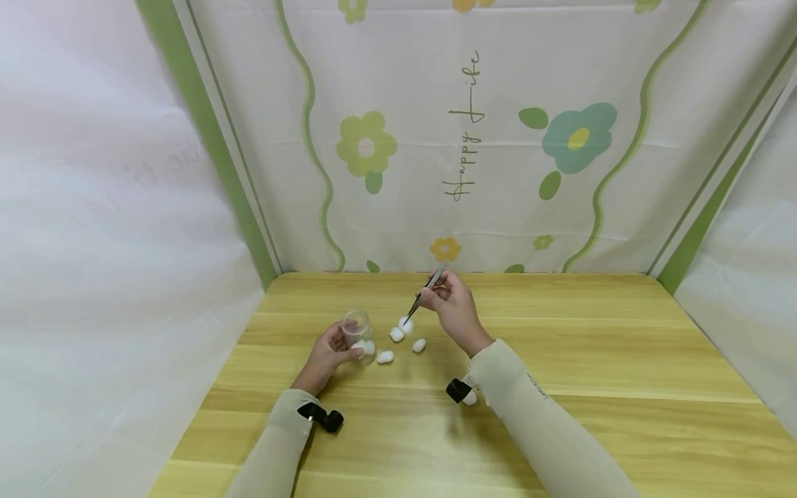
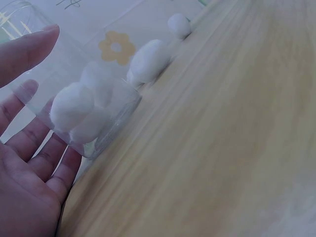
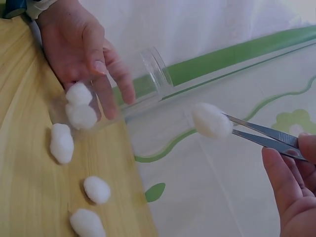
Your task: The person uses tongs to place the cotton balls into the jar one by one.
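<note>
My left hand [image 1: 324,358] holds a clear jar [image 1: 358,324] upright on the table, fingers and thumb around its side. Several white cotton balls [image 2: 72,106] lie at the bottom of the jar. Between the thumb and fingers of my right hand [image 1: 459,311] is a pair of metal tweezers [image 1: 426,294]. Their tips grip one cotton ball [image 3: 212,120], which hangs in the air to the right of the jar. Loose cotton balls rest on the table beside the jar, one [image 1: 385,357] close to its base and another [image 1: 419,345] farther right.
One more cotton ball [image 1: 470,399] lies under the right wrist, partly hidden by the wrist camera [image 1: 458,391]. The wooden table [image 1: 598,346] extends to both sides. A patterned curtain [image 1: 411,138] hangs behind its far edge.
</note>
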`<state>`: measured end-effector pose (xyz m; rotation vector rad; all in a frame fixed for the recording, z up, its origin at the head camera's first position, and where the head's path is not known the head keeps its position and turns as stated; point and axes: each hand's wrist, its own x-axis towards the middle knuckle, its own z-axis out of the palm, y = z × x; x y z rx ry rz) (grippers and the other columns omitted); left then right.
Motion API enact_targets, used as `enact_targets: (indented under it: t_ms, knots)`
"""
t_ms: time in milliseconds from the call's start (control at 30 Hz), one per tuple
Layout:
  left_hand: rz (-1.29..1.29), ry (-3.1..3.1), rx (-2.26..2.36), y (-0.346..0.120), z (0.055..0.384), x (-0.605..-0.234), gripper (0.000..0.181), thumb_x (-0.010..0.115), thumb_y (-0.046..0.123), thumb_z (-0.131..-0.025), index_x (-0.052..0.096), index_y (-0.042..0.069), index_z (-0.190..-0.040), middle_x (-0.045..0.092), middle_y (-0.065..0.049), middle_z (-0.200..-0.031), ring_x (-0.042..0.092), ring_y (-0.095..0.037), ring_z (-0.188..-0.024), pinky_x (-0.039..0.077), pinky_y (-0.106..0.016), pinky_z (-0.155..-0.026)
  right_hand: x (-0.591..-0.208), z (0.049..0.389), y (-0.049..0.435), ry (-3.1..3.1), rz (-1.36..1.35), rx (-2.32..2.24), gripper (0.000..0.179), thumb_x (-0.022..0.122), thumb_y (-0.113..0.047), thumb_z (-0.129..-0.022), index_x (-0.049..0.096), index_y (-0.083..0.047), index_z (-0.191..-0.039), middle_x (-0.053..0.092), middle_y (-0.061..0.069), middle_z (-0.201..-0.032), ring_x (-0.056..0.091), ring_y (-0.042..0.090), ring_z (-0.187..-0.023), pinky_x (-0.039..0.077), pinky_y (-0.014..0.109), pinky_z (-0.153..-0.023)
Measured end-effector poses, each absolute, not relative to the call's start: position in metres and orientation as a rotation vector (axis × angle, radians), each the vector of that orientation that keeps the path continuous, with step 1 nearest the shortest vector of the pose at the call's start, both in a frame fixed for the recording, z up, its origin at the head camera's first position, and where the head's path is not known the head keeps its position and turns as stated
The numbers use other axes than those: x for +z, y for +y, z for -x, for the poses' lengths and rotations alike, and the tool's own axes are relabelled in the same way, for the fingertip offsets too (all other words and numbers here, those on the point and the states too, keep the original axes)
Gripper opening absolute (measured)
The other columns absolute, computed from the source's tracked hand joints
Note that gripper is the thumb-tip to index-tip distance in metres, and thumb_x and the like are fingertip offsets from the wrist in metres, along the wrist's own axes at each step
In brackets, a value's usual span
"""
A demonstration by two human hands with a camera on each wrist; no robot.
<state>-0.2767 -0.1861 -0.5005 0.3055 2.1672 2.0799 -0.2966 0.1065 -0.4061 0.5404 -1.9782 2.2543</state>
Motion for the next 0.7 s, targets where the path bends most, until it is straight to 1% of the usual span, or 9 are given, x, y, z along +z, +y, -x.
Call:
enact_targets:
  t_ms: [133,267,400,433,533,633,700]
  knots:
    - [-0.287,2.172,2.077,-0.184,0.275,-0.496,0.064,0.077,0.005,-0.083,0.046,0.004,-0.139,0.051,-0.015,-0.138,0.047,-0.027,-0.127,0.039,-0.035,-0.103,-0.404,0.300,0.102,-1.950,-0.553,2.267,0.022,0.059,-0.002,-0.096,0.050,0.002,-0.116,0.056,0.019,-0.110,0.062,0.038,-0.102,0.054,0.037,-0.083]
    - [-0.272,2.172,2.079,-0.184,0.274,-0.495,0.064,0.079,0.005,-0.082,0.048,0.004,-0.138,0.052,-0.014,-0.138,0.047,-0.026,-0.126,0.041,-0.030,-0.101,-0.401,0.301,0.098,-1.928,-0.548,2.284,0.024,0.060,-0.002,-0.095,0.051,0.003,-0.117,0.055,0.022,-0.108,0.062,0.038,-0.101,0.054,0.037,-0.083]
    - [-0.297,2.194,2.059,-0.181,0.266,-0.482,0.064,0.079,0.007,-0.081,0.048,0.002,-0.137,0.053,-0.016,-0.137,0.048,-0.027,-0.126,0.041,-0.030,-0.100,-0.398,0.303,0.094,-1.918,-0.539,2.286,0.025,0.060,-0.003,-0.095,0.051,0.003,-0.117,0.054,0.026,-0.110,0.061,0.041,-0.102,0.054,0.037,-0.083]
    - [-0.296,2.196,2.054,-0.181,0.266,-0.481,0.064,0.079,0.007,-0.082,0.048,0.002,-0.137,0.053,-0.016,-0.137,0.048,-0.027,-0.126,0.041,-0.030,-0.100,-0.398,0.303,0.093,-1.909,-0.544,2.290,0.025,0.060,-0.002,-0.095,0.050,0.004,-0.117,0.054,0.028,-0.111,0.060,0.042,-0.103,0.054,0.037,-0.083]
    - [-0.296,2.193,2.054,-0.181,0.266,-0.481,0.065,0.079,0.008,-0.082,0.047,0.002,-0.138,0.052,-0.015,-0.137,0.048,-0.027,-0.126,0.040,-0.034,-0.103,-0.397,0.304,0.090,-1.898,-0.546,2.292,0.024,0.059,-0.001,-0.095,0.050,0.004,-0.117,0.053,0.028,-0.111,0.060,0.041,-0.103,0.054,0.037,-0.083]
    - [-0.297,2.184,2.063,-0.181,0.267,-0.482,0.066,0.080,0.008,-0.081,0.047,0.002,-0.138,0.052,-0.015,-0.137,0.048,-0.027,-0.126,0.038,-0.038,-0.104,-0.397,0.306,0.087,-1.889,-0.553,2.302,0.024,0.058,0.001,-0.095,0.050,0.004,-0.117,0.052,0.030,-0.109,0.061,0.040,-0.102,0.054,0.037,-0.083]
    - [-0.297,2.177,2.068,-0.181,0.267,-0.482,0.066,0.080,0.007,-0.081,0.047,0.002,-0.138,0.052,-0.016,-0.137,0.048,-0.027,-0.126,0.038,-0.039,-0.104,-0.396,0.306,0.086,-1.888,-0.552,2.304,0.023,0.059,0.001,-0.095,0.050,0.003,-0.116,0.052,0.029,-0.109,0.062,0.038,-0.101,0.054,0.037,-0.083]
